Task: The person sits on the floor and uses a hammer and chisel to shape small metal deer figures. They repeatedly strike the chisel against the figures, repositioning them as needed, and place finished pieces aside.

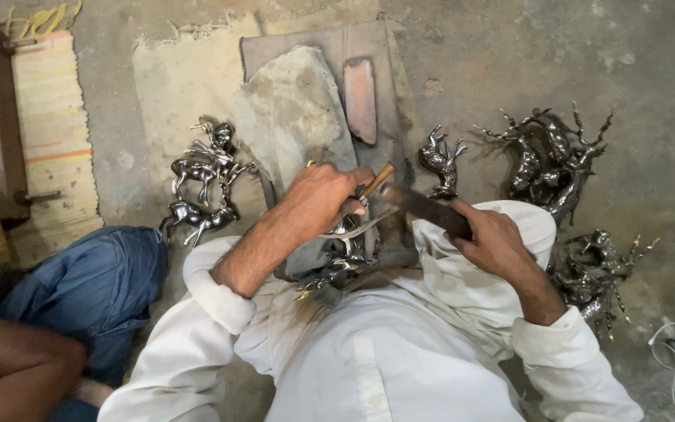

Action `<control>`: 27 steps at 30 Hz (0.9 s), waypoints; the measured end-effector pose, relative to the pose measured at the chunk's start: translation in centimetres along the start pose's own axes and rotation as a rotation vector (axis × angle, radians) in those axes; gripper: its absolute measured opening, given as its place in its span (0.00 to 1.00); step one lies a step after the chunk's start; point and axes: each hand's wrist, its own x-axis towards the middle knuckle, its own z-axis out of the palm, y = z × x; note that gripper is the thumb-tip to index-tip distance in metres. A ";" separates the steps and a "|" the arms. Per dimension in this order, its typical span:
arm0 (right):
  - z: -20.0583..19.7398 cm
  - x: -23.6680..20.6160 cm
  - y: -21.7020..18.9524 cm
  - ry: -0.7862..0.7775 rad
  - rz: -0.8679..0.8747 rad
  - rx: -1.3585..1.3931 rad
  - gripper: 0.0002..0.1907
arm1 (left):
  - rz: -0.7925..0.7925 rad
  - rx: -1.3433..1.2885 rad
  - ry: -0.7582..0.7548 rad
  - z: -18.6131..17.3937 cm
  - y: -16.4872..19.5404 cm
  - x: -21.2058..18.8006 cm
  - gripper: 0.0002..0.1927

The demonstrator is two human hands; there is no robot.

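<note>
The left hand (323, 199) was closed on a metal deer figure (343, 254) in the lap; the right hand (490, 234) gripped a dark file (423, 207) across it. Finished deer (201, 184) lay left on the floor (650, 70), unpolished ones (556, 156) right, a co-worker's knee (95, 285) nearby.

Deer figurines (201, 181) left, antlered heap (552, 156) right of hands (400, 211).
</note>
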 end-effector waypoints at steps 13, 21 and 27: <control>1.4 1.4 -0.6 0.296 0.082 0.549 0.19 | 0.043 0.144 -0.066 0.8 -0.6 1.3 0.22; -1.5 1.2 -0.1 0.171 0.038 0.203 0.17 | 0.031 0.148 -0.104 0.7 -0.3 1.4 0.18; -0.1 1.2 0.3 0.385 0.096 0.715 0.20 | 0.035 0.150 -0.102 0.8 -0.3 1.1 0.16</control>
